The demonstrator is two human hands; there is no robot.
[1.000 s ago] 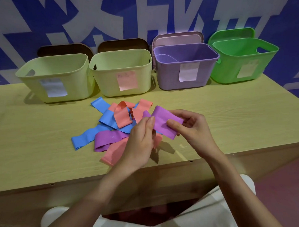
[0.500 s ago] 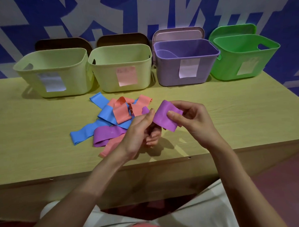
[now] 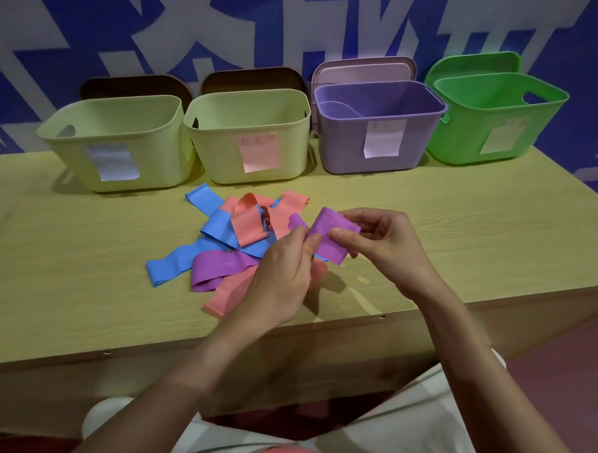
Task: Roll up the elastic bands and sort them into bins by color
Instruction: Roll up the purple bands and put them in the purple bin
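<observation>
A purple elastic band (image 3: 329,237) is held just above the table between both hands. My left hand (image 3: 282,278) pinches its left edge with thumb and fingers. My right hand (image 3: 384,243) pinches its right side, thumb on top. Left of the hands lies a pile of bands: blue ones (image 3: 176,266), salmon-pink ones (image 3: 249,221) and another purple one (image 3: 220,267). Four bins stand in a row at the back: two pale yellow-green (image 3: 82,160) (image 3: 219,161), one purple (image 3: 342,156), one green (image 3: 465,143).
Each bin carries a paper label on its front. Lids lean against the blue-and-white wall behind the bins. The wooden table (image 3: 462,236) has its front edge close to my knees.
The hands have shifted the purple band slightly between them; my left fingers now grip its edge closer to my right thumb. The pile lies as before.
</observation>
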